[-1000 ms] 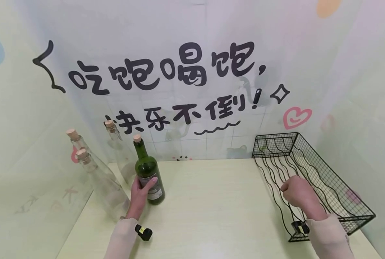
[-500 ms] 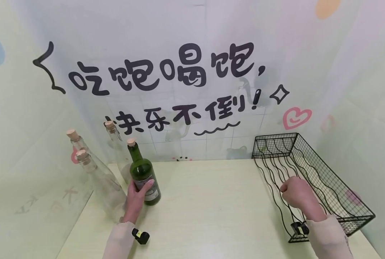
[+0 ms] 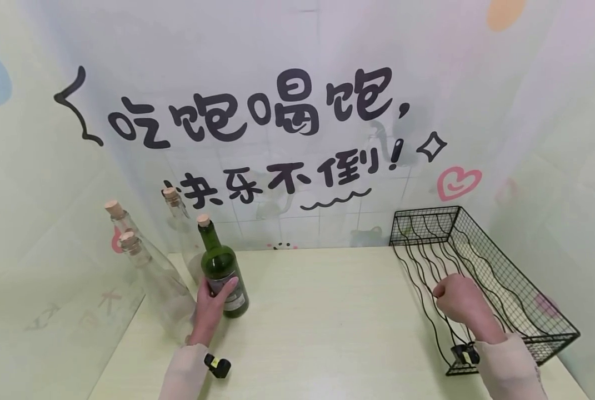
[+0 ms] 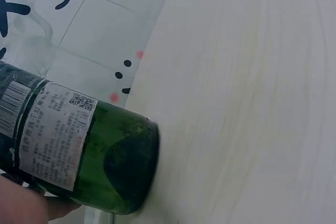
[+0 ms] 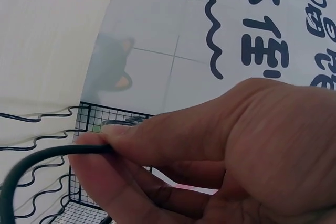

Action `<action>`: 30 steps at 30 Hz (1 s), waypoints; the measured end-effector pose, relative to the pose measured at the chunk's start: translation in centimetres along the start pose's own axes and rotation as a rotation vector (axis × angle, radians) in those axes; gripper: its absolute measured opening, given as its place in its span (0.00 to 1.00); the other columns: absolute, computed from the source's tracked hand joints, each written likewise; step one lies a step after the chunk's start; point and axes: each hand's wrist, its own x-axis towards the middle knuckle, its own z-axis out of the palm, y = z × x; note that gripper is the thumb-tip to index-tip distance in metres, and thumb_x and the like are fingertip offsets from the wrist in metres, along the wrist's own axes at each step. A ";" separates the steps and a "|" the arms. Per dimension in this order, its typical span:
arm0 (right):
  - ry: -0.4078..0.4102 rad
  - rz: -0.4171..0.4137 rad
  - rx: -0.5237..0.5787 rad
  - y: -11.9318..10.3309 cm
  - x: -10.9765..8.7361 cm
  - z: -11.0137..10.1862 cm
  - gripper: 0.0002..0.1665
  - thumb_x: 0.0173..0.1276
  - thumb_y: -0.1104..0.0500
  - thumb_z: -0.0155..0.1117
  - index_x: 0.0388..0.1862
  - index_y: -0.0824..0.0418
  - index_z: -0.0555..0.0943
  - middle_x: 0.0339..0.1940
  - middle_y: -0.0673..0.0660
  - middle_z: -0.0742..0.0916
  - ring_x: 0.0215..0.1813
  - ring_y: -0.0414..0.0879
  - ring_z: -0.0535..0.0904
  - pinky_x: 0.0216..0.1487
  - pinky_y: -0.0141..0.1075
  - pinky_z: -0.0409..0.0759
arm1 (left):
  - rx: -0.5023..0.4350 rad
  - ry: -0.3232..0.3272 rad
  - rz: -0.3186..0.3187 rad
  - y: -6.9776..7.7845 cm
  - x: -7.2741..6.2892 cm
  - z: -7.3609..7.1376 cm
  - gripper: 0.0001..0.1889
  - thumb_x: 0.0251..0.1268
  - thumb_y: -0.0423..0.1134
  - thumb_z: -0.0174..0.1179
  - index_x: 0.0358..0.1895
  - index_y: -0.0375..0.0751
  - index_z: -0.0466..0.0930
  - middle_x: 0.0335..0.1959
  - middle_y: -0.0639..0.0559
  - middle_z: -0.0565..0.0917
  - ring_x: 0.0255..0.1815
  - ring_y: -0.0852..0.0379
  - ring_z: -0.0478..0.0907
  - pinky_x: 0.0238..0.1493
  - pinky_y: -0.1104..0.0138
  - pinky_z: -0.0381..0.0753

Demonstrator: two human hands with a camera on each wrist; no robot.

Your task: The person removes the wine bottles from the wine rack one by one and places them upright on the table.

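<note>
My left hand point(image 3: 210, 311) grips the lower body of a green wine bottle point(image 3: 220, 263) with a cork in its neck, the thumb lying across the label. Upright or nearly so, the bottle has its base point(image 4: 134, 169) at the tabletop in the left wrist view. On the right, a black wire wine rack point(image 3: 425, 224) with wavy rods lies on the table. One of its wires point(image 5: 47, 153) is pinched between the thumb and fingers of my right hand point(image 3: 466, 303). The left hand's fingers behind the bottle are mostly hidden.
Three clear glass bottles with corks stand at the left: a front one point(image 3: 152, 278), one behind it point(image 3: 123, 221), and one at the back point(image 3: 179, 219). They are close beside the green bottle. A printed curtain point(image 3: 287, 44) rises behind the pale table point(image 3: 327, 311).
My left hand has shifted the green bottle a little to the left, toward the clear bottles; it has held still over the last half second. The right hand stays on the rack.
</note>
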 end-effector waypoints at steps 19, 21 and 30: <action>-0.023 0.037 -0.065 -0.3 0.7 -1.1 0.17 0.65 0.54 0.69 0.44 0.67 0.87 0.41 0.64 0.90 0.37 0.51 0.84 0.36 0.47 0.82 | 0.095 0.118 0.345 4.5 -2.0 -0.5 0.50 0.61 0.36 0.71 0.82 0.60 0.50 0.84 0.55 0.56 0.84 0.51 0.51 0.83 0.46 0.50; -0.013 0.036 -0.072 -0.3 0.6 -1.1 0.23 0.66 0.51 0.70 0.48 0.69 0.85 0.44 0.68 0.89 0.40 0.56 0.85 0.38 0.50 0.83 | 0.124 0.137 0.401 5.1 -2.4 -0.5 0.52 0.58 0.35 0.72 0.82 0.60 0.51 0.83 0.57 0.56 0.84 0.52 0.51 0.83 0.47 0.51; 0.111 -0.137 -0.017 -1.3 0.7 0.7 0.37 0.65 0.52 0.73 0.68 0.67 0.75 0.65 0.76 0.78 0.62 0.74 0.76 0.55 0.64 0.79 | 0.296 0.176 0.783 6.6 -4.2 1.1 0.55 0.52 0.57 0.75 0.80 0.38 0.57 0.83 0.42 0.57 0.84 0.45 0.50 0.79 0.36 0.49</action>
